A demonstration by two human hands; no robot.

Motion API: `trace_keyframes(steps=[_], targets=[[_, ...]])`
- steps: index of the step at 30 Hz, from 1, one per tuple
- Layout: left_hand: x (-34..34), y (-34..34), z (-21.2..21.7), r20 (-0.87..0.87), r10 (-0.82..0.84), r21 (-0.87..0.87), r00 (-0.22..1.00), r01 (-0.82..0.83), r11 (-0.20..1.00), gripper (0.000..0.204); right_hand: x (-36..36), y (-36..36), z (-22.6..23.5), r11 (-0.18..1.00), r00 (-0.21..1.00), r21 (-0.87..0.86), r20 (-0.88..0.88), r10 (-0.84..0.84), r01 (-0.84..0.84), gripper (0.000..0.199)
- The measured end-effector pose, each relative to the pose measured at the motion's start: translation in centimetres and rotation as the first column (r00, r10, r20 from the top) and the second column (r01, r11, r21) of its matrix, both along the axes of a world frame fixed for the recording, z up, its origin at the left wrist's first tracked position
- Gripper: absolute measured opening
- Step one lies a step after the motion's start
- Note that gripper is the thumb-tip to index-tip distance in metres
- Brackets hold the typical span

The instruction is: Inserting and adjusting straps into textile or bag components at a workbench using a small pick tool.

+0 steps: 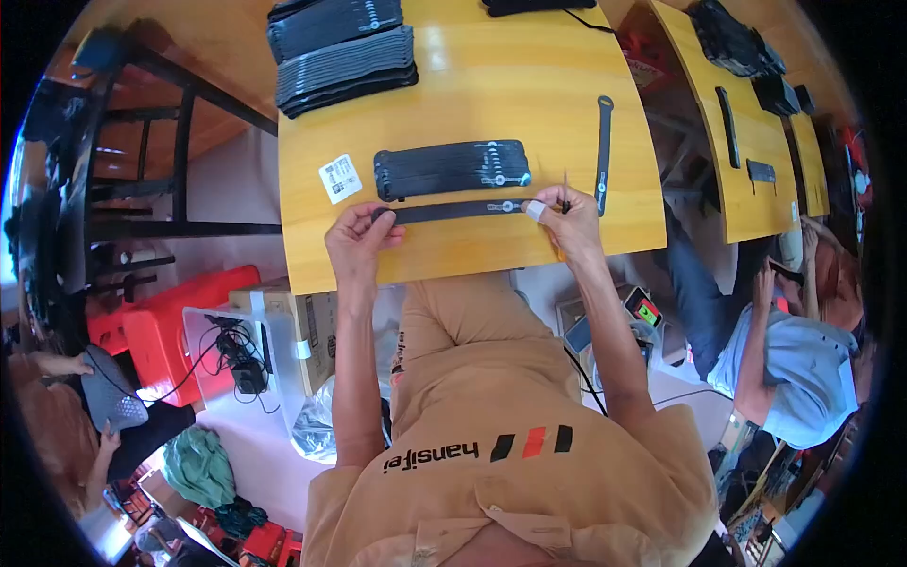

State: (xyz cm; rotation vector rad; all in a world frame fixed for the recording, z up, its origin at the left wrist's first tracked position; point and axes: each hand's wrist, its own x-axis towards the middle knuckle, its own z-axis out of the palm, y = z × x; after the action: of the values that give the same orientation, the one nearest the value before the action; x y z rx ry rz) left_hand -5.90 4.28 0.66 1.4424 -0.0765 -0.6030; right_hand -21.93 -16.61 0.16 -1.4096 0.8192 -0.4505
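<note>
A flat black strap [449, 211] with pale printing near its right end stretches between my two hands, close to the table's front edge. Its left end is pinched between thumb and fingers of my left hand [359, 238]. My right hand [574, 230] grips the other end, with a white wrap around a digit. A thin dark point sticks up from that hand and a bit of orange shows below it; what tool this is, I cannot make out. Just beyond the strap lies a stack of similar black straps [439, 172]. One single strap [605, 151] with a rounded end lies to the right.
The yellow table [510, 85] also carries a white printed label [340, 178] and larger strap piles [345, 71] at far left. Left of me stand a black metal frame [179, 142], a red stool [170, 326] and a clear bin [241, 354]. People sit on both sides.
</note>
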Motion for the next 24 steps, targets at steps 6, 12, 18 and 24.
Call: trace_keyframes(steps=[6,12,18,24], targets=[[1.3,-0.4,-1.0,0.06,0.029,0.048,0.998,-0.032,0.998,0.01,1.0,-0.3,0.4,0.993,0.996,0.117,-0.085,0.003,0.007,0.008],[1.6,-1.5,-1.1,0.129,0.024,0.142,0.991,-0.042,0.989,0.008,0.9,-0.9,-0.6,0.998,0.992,0.049,-0.12,-0.025,0.031,0.007],[1.7,-1.8,-2.0,0.162,0.072,0.164,0.984,-0.099,0.982,0.006,1.6,-1.0,-0.7,0.999,0.992,-0.008,-0.118,-0.05,0.049,0.002],[1.7,-1.9,-2.2,0.154,0.073,0.143,0.985,-0.096,0.985,0.006,1.9,-1.3,-1.4,0.991,0.993,-0.118,-0.091,-0.075,0.064,0.005]])
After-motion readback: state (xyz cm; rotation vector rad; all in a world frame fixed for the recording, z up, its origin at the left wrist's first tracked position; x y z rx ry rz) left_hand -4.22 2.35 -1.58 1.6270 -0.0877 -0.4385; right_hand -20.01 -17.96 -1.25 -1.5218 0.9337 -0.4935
